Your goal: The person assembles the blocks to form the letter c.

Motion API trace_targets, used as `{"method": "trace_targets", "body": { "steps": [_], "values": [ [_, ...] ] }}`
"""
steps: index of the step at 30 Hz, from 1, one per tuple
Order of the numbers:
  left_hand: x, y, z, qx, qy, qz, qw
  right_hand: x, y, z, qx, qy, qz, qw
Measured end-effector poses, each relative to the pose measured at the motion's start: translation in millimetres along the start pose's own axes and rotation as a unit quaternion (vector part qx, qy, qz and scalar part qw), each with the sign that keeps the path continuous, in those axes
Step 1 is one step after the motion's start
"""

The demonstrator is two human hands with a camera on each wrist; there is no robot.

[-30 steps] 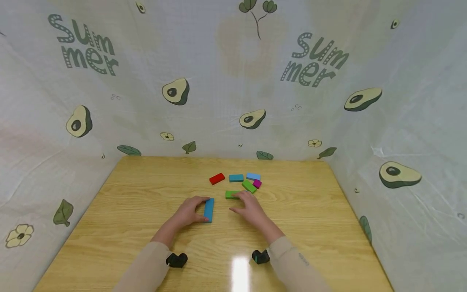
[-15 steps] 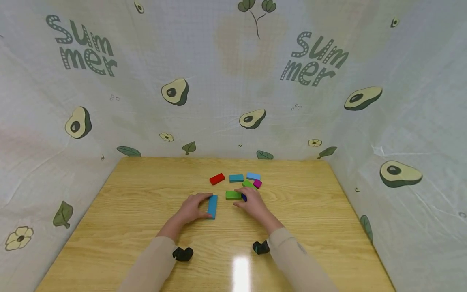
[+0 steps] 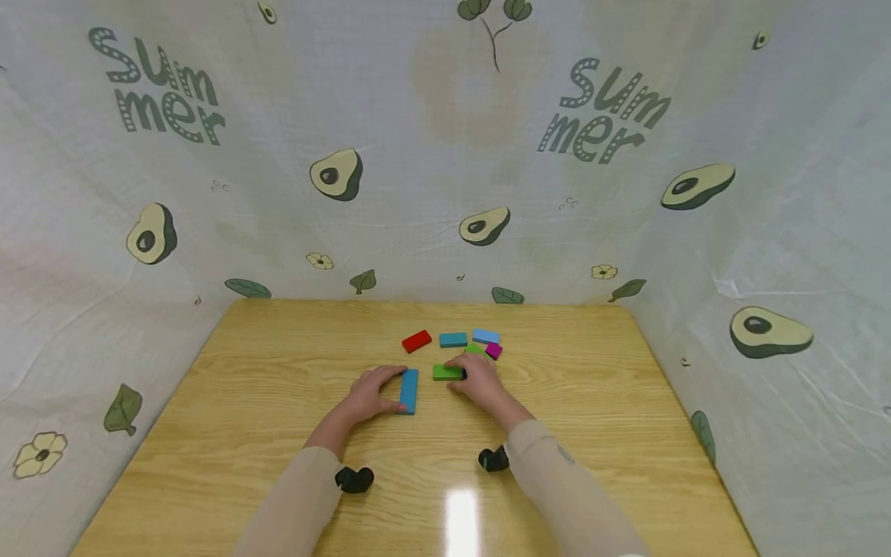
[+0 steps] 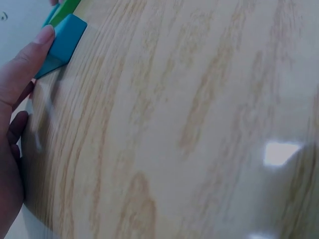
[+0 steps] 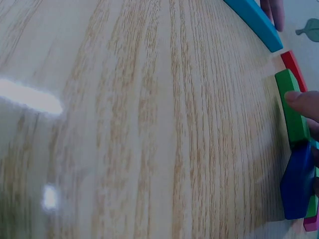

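My left hand (image 3: 365, 396) grips a long blue block (image 3: 409, 391) by its two ends, thumb at the near end and fingers at the far end. In the left wrist view the thumb (image 4: 32, 62) lies against the near end of this block. To the right, my right hand (image 3: 482, 383) pinches a green block (image 3: 447, 373) between thumb and fingers. The right wrist view shows the thumb on that green block's side. A dark blue block (image 5: 296, 184) touches the green block's end and is mostly covered by the right hand in the head view.
Behind the hands lie a red block (image 3: 416, 341), a teal block (image 3: 453, 340), a light blue block (image 3: 486, 336), a small magenta block (image 3: 493, 351) and a second green block (image 3: 476, 350), partly hidden. A printed cloth (image 3: 418, 232) surrounds the wooden table (image 3: 292, 333).
My left hand has carried the long blue block a little right and away from me. The right hand's thumb and fingers have closed in on the near green block, which stays in place.
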State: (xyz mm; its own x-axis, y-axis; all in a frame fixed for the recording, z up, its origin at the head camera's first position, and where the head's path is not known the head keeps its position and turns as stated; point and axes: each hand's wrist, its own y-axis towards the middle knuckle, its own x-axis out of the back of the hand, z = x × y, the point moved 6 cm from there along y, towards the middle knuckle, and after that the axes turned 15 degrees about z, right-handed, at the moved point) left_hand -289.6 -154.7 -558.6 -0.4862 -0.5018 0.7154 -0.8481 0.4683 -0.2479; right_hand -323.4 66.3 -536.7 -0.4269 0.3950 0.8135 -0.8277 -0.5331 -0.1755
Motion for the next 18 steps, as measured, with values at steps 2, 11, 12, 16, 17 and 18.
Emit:
{"method": "trace_targets", "body": {
  "steps": [2, 11, 12, 16, 17, 18],
  "values": [
    [-0.2, -1.3, -0.1, -0.005, 0.0, 0.0, 1.0, -0.9, 1.9, -0.4, -0.004, -0.006, 0.003, 1.0],
    [-1.5, -1.6, 0.1, -0.009, -0.003, 0.002, 1.0, -0.3, 3.4, 2.4, -0.006, -0.022, -0.003, 1.0],
    [-1.7, -1.5, 0.4, -0.008, -0.002, 0.003, 1.0, 0.2, 2.6, 3.1, -0.004, -0.022, -0.005, 1.0],
    [-2.0, -0.6, 1.9, -0.001, -0.001, 0.008, 1.0, 2.2, -1.7, 6.4, 0.0, -0.019, -0.013, 1.0],
    [-1.6, -0.8, 2.0, -0.001, -0.001, 0.007, 1.0, 2.8, -3.3, 7.6, 0.002, -0.017, -0.016, 1.0],
    [-1.3, -0.7, 2.5, 0.001, -0.001, 0.008, 1.0, 3.5, -5.0, 8.9, 0.006, -0.013, -0.019, 1.0]
  ]
}}
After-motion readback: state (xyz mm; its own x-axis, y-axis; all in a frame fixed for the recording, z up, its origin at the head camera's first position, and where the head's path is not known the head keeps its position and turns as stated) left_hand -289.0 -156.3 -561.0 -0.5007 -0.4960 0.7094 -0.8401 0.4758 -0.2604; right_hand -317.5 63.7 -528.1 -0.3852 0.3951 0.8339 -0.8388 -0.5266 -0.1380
